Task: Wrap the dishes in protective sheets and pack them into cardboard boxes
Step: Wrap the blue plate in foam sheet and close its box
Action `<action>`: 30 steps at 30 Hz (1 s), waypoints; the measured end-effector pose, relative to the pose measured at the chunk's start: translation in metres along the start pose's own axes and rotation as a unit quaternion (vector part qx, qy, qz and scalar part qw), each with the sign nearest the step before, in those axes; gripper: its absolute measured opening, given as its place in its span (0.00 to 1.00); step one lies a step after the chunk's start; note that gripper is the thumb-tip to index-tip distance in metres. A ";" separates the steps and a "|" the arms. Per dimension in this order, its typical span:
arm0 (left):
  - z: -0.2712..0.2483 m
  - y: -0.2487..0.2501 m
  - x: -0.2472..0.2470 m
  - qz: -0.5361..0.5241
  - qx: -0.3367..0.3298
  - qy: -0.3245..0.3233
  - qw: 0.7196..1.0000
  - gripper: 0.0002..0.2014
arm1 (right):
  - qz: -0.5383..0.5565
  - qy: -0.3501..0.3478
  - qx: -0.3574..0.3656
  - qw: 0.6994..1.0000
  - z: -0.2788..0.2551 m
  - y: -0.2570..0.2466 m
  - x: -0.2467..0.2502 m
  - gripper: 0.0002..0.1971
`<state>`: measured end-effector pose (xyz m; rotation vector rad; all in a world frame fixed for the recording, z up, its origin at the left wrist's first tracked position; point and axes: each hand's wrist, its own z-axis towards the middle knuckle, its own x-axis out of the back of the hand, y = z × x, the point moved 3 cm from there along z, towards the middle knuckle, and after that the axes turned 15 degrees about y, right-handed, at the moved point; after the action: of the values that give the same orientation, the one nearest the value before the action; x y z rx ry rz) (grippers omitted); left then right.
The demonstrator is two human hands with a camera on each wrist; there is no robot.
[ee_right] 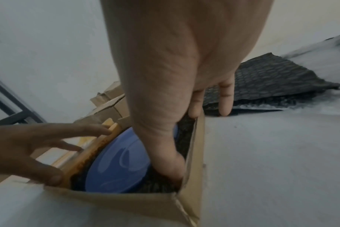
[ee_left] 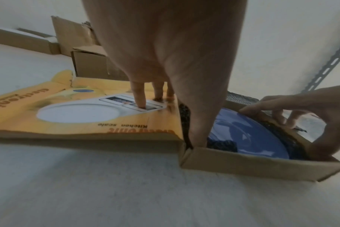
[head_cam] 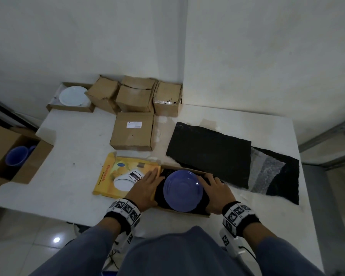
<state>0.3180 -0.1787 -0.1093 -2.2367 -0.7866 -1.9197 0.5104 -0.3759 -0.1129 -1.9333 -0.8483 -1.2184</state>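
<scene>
A blue plate (head_cam: 182, 190) (ee_left: 248, 135) (ee_right: 116, 165) lies in a shallow open cardboard box (head_cam: 187, 213) (ee_left: 243, 164) (ee_right: 126, 204) at the table's near edge. A black protective sheet (head_cam: 159, 193) (ee_right: 159, 184) lines the box under the plate. The yellow printed lid (head_cam: 116, 176) (ee_left: 68, 126) is folded out flat to the left. My left hand (head_cam: 147, 184) (ee_left: 165, 61) rests straight fingers on that lid, its thumb dipped inside the left wall. My right hand (head_cam: 215, 190) (ee_right: 175, 76) straddles the right wall, thumb pressing the sheet beside the plate.
More black sheets (head_cam: 209, 152) and bubble wrap (head_cam: 267, 172) lie spread to the right. A closed box (head_cam: 132, 131) stands behind the lid, with several more (head_cam: 135, 96) by the wall. An open box holds a white plate (head_cam: 74, 96). A floor carton holds a blue mug (head_cam: 16, 156).
</scene>
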 end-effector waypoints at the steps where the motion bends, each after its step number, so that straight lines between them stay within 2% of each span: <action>1: -0.001 0.003 -0.002 0.011 -0.001 0.003 1.000 0.50 | 0.001 -0.007 -0.004 1.000 -0.003 0.004 0.000 0.56; 7: -0.005 0.018 -0.014 0.005 -0.002 0.002 1.000 0.46 | 0.021 -0.037 -0.026 0.999 -0.016 0.025 0.000 0.57; 9: -0.003 0.017 -0.016 -0.004 0.007 0.002 1.000 0.46 | 0.062 -0.027 -0.029 0.997 -0.018 0.029 0.004 0.53; 10: -0.003 0.016 -0.015 -0.016 0.012 0.006 1.000 0.45 | 0.089 -0.004 -0.033 0.995 -0.018 0.030 0.009 0.47; 12: 0.000 0.012 -0.013 -0.043 0.019 0.023 0.999 0.45 | 0.137 0.092 -0.053 0.985 -0.016 0.037 0.022 0.29; 14: 0.004 0.010 -0.009 -0.068 0.026 0.035 0.997 0.42 | 0.158 0.206 -0.115 0.959 -0.011 0.051 0.035 0.15; 15: 0.007 0.010 -0.008 -0.074 0.028 0.040 0.996 0.40 | 0.166 0.243 -0.161 0.942 -0.007 0.061 0.039 0.12; 17: 0.011 0.010 -0.006 -0.076 0.026 0.066 0.995 0.35 | 0.168 0.263 -0.263 0.913 0.001 0.081 0.044 0.15; 20: 0.016 0.010 -0.007 -0.099 0.044 0.097 0.989 0.29 | 0.129 0.226 -0.374 0.890 0.014 0.105 0.042 0.30; 23: 0.017 0.013 -0.009 -0.119 0.071 0.098 0.986 0.27 | 0.123 0.181 -0.419 0.881 0.024 0.112 0.034 0.41; 26: 0.017 0.015 -0.008 -0.136 0.087 0.101 0.982 0.26 | 0.107 0.169 -0.448 0.871 0.027 0.114 0.031 0.50; 30: 0.019 0.012 -0.010 -0.158 0.108 0.083 0.978 0.26 | 0.099 0.142 -0.481 0.859 0.034 0.117 0.034 0.55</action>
<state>0.3397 -0.1844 -0.1199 -1.8884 -1.3178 -1.9993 0.6331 -0.4064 -0.1168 -2.3770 0.2078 -1.9475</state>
